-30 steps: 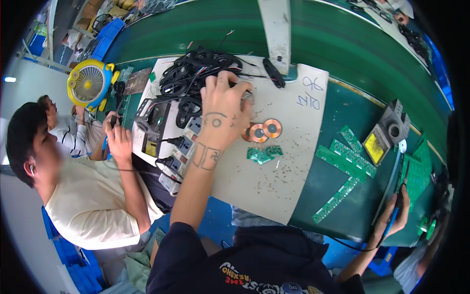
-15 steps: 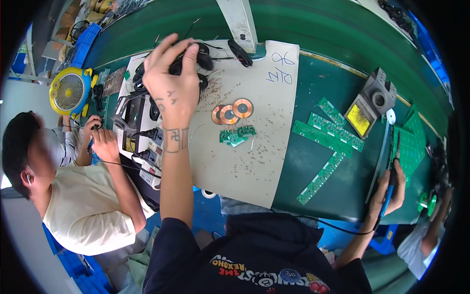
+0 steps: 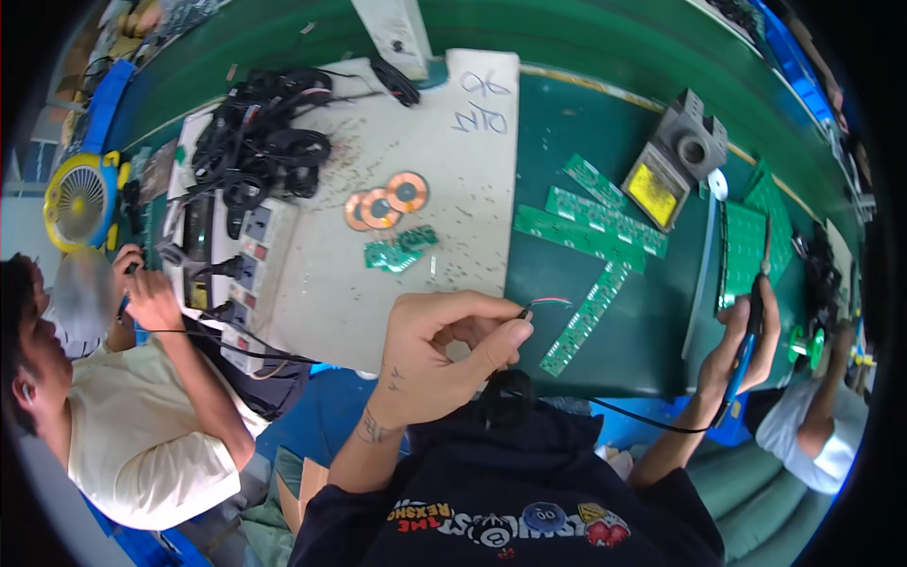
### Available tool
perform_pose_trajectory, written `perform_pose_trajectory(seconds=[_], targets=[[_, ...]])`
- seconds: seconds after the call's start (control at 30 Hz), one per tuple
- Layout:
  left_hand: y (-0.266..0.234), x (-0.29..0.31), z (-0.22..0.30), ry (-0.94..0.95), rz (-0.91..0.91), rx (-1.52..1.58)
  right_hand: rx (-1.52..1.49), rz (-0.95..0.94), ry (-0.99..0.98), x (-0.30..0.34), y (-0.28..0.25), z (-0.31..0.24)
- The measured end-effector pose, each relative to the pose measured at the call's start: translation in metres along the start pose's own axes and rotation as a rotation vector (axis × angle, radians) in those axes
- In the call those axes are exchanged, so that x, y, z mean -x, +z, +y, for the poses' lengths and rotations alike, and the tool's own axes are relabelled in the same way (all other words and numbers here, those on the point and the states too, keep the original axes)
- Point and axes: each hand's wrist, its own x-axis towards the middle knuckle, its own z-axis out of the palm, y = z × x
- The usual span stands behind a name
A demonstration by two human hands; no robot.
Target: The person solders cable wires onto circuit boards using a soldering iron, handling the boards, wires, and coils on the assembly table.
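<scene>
My left hand [image 3: 423, 354] is closed in a pinch near the front edge of the bench. Thumb and forefinger hold the end of a black cable [image 3: 526, 313], from which thin red and pale wires stick out to the right. A coil of the cable hangs below the hand, partly hidden against my shirt. At the right, my right hand [image 3: 726, 357] is wrapped round a soldering iron [image 3: 751, 345] with a blue and black handle, its tip upward by a green circuit board panel [image 3: 742, 246]. Long circuit board strips [image 3: 586, 317] lie between the hands.
Copper coils [image 3: 406, 193] joined to small green boards [image 3: 397, 253] rest on the pale sheet [image 3: 472, 189]. Behind left is a heap of black cables [image 3: 255, 132], beside a power strip [image 3: 253, 269]. An iron stand [image 3: 694, 142] with yellow sponge sits back right. Another person [image 3: 151, 416] works at left.
My left hand has come from the cable heap toward me and to the right, now with a cable end in it. The right hand keeps the soldering iron. The view has shifted.
</scene>
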Motion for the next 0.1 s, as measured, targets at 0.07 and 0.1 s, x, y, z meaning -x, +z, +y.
perform_pose_trajectory(seconds=[0.07, 0.1], targets=[[0.004, 0.01, -0.011, -0.089, -0.034, 0.018, -0.233, -0.121, 0.011, 0.006, -0.005, -0.019], [0.004, 0.013, -0.016, -0.104, -0.055, 0.023, -0.332, -0.158, 0.04, 0.009, -0.005, -0.03]])
